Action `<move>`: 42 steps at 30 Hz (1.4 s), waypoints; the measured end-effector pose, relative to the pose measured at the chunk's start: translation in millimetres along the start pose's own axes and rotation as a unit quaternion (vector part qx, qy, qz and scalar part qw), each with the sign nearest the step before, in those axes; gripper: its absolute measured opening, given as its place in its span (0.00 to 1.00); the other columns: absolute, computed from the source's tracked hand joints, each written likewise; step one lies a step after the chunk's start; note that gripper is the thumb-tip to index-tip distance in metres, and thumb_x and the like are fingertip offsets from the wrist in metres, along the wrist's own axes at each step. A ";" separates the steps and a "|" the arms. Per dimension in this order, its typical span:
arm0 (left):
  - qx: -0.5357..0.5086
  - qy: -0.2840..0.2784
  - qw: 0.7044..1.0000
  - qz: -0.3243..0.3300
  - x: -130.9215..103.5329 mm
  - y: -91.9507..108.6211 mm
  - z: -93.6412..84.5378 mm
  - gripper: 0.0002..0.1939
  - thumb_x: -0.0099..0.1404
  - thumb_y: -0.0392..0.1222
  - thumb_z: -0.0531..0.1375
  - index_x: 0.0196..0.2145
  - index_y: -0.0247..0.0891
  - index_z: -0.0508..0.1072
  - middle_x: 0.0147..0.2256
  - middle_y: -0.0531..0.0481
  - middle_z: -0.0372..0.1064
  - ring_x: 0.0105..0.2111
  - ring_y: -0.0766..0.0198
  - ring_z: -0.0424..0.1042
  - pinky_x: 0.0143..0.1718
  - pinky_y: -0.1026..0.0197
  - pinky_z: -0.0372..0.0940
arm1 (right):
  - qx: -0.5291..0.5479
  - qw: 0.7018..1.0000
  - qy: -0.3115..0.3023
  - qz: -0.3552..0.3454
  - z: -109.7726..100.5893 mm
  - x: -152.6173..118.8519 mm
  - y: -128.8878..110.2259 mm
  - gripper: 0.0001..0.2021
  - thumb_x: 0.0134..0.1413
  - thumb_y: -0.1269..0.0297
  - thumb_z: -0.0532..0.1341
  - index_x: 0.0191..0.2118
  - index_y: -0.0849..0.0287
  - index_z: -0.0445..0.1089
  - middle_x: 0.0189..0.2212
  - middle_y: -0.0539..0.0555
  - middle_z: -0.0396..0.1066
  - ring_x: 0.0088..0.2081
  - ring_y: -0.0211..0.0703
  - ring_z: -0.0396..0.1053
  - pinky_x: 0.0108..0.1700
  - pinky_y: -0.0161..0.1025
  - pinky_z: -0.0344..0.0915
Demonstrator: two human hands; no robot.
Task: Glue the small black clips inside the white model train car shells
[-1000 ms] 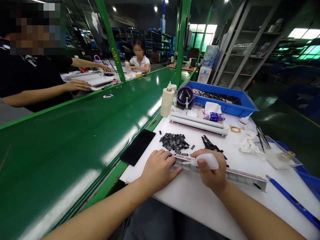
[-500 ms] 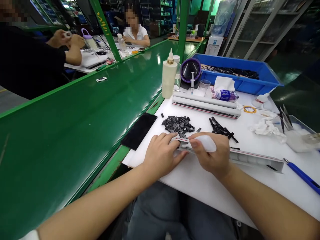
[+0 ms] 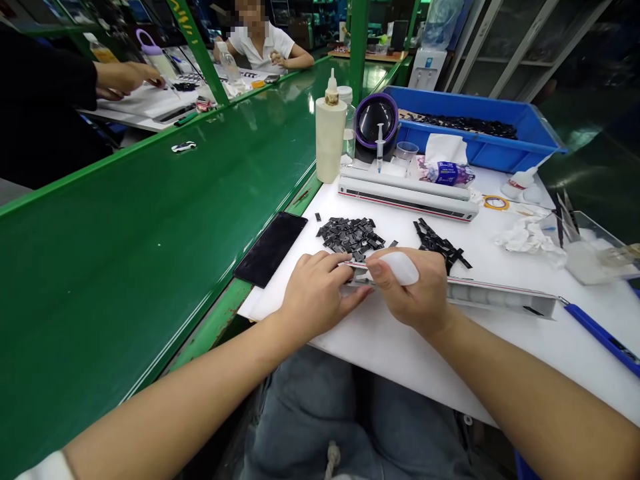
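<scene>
My right hand [image 3: 417, 287] is closed around a small white squeeze bottle [image 3: 401, 268], its tip pointing left and down. That tip is at the left end of a long white model train shell [image 3: 500, 298], which lies on its side with its hollow toward me. My left hand [image 3: 315, 290] grips the shell's left end between fingers and thumb. Just beyond the hands lies a pile of small black rectangular pieces [image 3: 350, 235]. Longer black strips [image 3: 440, 245] are heaped to the right of it. Part of the shell is hidden behind my right hand.
A second train shell [image 3: 407, 197] lies farther back. Behind it stand a large glue bottle [image 3: 330, 137], a syringe [image 3: 380, 147] and a blue bin [image 3: 465, 143]. A black phone [image 3: 271, 248] is at left, a blue-handled tool [image 3: 603, 337] at right. Two people work across the green conveyor [image 3: 165, 247].
The view has shifted slightly, so the table things sit higher. Both hands keep their hold, with little movement. Across the conveyor, the coworkers' arms and hands have moved.
</scene>
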State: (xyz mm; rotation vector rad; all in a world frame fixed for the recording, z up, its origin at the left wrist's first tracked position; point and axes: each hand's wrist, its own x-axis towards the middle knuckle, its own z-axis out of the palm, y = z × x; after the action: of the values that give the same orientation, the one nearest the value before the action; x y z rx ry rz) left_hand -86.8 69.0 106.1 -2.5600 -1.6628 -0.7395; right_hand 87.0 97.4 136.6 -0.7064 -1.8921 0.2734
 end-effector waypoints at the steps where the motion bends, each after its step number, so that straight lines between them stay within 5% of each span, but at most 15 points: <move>1: -0.001 0.001 1.000 0.001 -0.1 -0.1 0.0 0.15 0.66 0.54 0.60 0.38 0.39 0.77 0.49 0.45 0.75 0.45 0.50 0.71 0.43 0.49 0.61 | 0.002 1.000 -0.001 0.002 -0.1 -0.1 0.0 0.11 0.62 0.64 0.58 0.30 0.58 0.72 0.25 0.53 0.76 0.26 0.41 0.74 0.28 0.36 0.67; 42: -0.013 0.037 0.999 0.033 0.9 -4.9 0.8 0.14 0.64 0.52 0.63 0.31 0.38 0.77 0.47 0.45 0.77 0.41 0.53 0.76 0.40 0.50 0.65 | 0.025 0.999 -0.018 0.036 -0.6 -2.0 -1.5 0.15 0.64 0.64 0.57 0.26 0.60 0.69 0.23 0.53 0.73 0.26 0.38 0.71 0.29 0.36 0.63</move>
State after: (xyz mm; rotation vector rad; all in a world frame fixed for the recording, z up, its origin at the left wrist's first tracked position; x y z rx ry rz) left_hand -90.4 72.1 104.5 -2.5576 -1.5492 -0.8464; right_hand 87.7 95.0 136.1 -0.7419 -1.8891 0.3802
